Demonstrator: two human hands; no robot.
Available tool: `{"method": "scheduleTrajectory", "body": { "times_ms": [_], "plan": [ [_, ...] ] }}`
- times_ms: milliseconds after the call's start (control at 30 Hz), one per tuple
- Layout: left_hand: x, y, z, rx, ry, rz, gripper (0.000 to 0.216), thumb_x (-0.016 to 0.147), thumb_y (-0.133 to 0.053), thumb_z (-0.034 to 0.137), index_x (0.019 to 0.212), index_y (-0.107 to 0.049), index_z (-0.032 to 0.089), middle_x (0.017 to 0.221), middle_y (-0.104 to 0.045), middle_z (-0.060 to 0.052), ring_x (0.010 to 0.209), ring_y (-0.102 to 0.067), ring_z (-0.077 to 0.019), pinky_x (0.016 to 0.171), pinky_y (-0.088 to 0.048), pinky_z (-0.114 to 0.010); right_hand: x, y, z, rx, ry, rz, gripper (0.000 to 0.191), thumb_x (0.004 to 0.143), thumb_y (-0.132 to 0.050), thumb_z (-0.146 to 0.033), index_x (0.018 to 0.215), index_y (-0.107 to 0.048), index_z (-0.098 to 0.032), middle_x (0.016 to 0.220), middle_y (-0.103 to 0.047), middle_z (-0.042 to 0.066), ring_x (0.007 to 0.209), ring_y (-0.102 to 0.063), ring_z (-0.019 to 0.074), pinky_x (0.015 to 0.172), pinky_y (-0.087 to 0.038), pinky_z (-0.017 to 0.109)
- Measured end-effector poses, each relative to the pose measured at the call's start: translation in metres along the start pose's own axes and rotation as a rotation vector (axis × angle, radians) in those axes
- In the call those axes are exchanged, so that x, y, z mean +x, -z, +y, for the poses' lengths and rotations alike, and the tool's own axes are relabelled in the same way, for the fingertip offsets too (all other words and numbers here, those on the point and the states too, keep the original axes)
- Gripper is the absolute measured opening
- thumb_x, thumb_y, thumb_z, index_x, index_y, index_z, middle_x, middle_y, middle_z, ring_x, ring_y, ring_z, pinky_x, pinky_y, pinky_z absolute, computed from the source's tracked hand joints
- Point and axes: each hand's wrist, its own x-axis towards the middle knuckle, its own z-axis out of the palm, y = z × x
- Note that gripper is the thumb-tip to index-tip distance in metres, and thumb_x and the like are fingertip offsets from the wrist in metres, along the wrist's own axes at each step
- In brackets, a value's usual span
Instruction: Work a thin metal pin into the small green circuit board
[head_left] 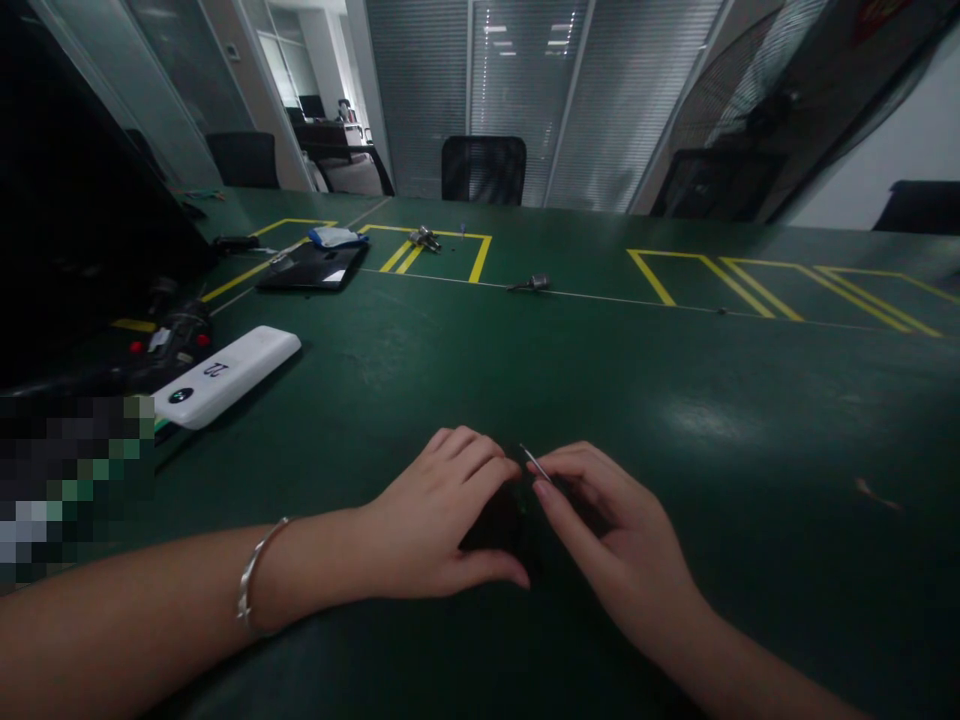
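The person's right grip point(619, 530) pinches a thin rod point(535, 464) (slanted) near the left grip point(442, 515).

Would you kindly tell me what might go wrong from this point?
The thin metal tool in the right hand has its tip close to the fingers of the left hand, so a slip might poke them. The tool is also pinched between thumb and fingertips, so it could twist or drop. Whatever lies under the left hand looks very dark against the dark green table, so details might be missed.
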Motion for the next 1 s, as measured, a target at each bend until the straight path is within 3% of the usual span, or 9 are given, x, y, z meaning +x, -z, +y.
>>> {"method": "scheduleTrajectory", "body": {
  "times_ms": [67, 167, 267, 367, 567, 667, 900, 1000],
  "plan": [
    [0.0, 0.0, 0.002, 0.036, 0.029, -0.024, 0.063, 0.078, -0.065, 0.063, 0.119, -0.055, 0.016, 0.112, -0.06, -0.015, 0.1, -0.051, -0.0319, 0.087, -0.04, -0.047, 0.001, 0.0, -0.001, -0.03, 0.002, -0.021, 0.009, 0.092, -0.054, -0.021, 0.094, -0.063, -0.022, 0.092, -0.064, 0.004, 0.08, -0.063, 0.0176, 0.066, -0.051, 0.03],
    [0.0, 0.0, 0.004, 0.048, 0.071, -0.026, 0.039, 0.084, -0.065, 0.041, 0.112, -0.056, 0.016, 0.107, -0.06, -0.013, 0.097, -0.051, -0.0297, 0.085, -0.042, -0.046, 0.001, -0.001, -0.002, -0.102, 0.022, -0.064, 0.01, 0.091, -0.054, -0.019, 0.096, -0.062, -0.022, 0.094, -0.063, 0.004, 0.084, -0.062, 0.0186, 0.07, -0.051, 0.031],
    [0.001, 0.001, 0.004, -0.015, 0.102, 0.017, 0.03, 0.082, -0.064, 0.025, 0.109, -0.055, 0.017, 0.107, -0.06, -0.011, 0.097, -0.052, -0.0273, 0.086, -0.043, -0.044, 0.001, -0.002, -0.001, -0.177, 0.015, -0.098, 0.015, 0.088, -0.053, -0.013, 0.098, -0.058, -0.022, 0.098, -0.062, 0.005, 0.09, -0.061, 0.0204, 0.077, -0.051, 0.035],
    [0.002, 0.001, 0.0, -0.124, 0.133, 0.078, 0.03, 0.082, -0.063, 0.02, 0.111, -0.054, 0.018, 0.108, -0.06, -0.01, 0.099, -0.054, -0.0256, 0.087, -0.046, -0.042, 0.001, -0.002, 0.0, -0.248, -0.008, -0.14, 0.023, 0.082, -0.053, -0.007, 0.099, -0.053, -0.023, 0.102, -0.062, 0.005, 0.091, -0.062, 0.0215, 0.079, -0.051, 0.037],
    [0.001, -0.002, -0.012, -0.325, 0.109, 0.138, 0.046, 0.084, -0.07, 0.024, 0.126, -0.051, 0.021, 0.119, -0.059, -0.01, 0.107, -0.058, -0.0231, 0.092, -0.05, -0.039, 0.0, -0.002, 0.0, -0.351, -0.03, -0.209, 0.021, 0.081, -0.056, -0.008, 0.095, -0.053, -0.024, 0.09, -0.065, 0.002, 0.073, -0.063, 0.0186, 0.06, -0.049, 0.03],
    [0.0, -0.003, -0.014, -0.367, 0.098, 0.145, 0.05, 0.082, -0.072, 0.023, 0.128, -0.052, 0.022, 0.12, -0.059, -0.009, 0.108, -0.058, -0.0221, 0.094, -0.049, -0.038, 0.0, -0.003, 0.002, -0.357, -0.027, -0.207, 0.02, 0.083, -0.056, -0.008, 0.094, -0.054, -0.024, 0.089, -0.065, 0.002, 0.07, -0.062, 0.0176, 0.058, -0.049, 0.029],
    [0.002, -0.005, -0.014, -0.559, 0.146, 0.194, 0.042, 0.083, -0.068, 0.013, 0.123, -0.058, 0.022, 0.122, -0.053, -0.009, 0.11, -0.057, -0.0213, 0.097, -0.05, -0.039, -0.001, -0.001, 0.006, -0.143, -0.027, 0.046, 0.012, 0.087, -0.059, -0.015, 0.089, -0.052, -0.024, 0.101, -0.065, 0.004, 0.094, -0.064, 0.0204, 0.076, -0.053, 0.033],
    [0.002, -0.007, -0.013, -0.632, 0.141, 0.189, 0.04, 0.083, -0.07, 0.015, 0.121, -0.059, 0.021, 0.121, -0.052, -0.009, 0.107, -0.057, -0.0202, 0.095, -0.051, -0.037, -0.003, -0.001, 0.005, -0.109, 0.049, 0.11, 0.014, 0.087, -0.06, -0.015, 0.089, -0.05, -0.025, 0.102, -0.064, 0.004, 0.091, -0.064, 0.0193, 0.074, -0.053, 0.032]
  ]
}}
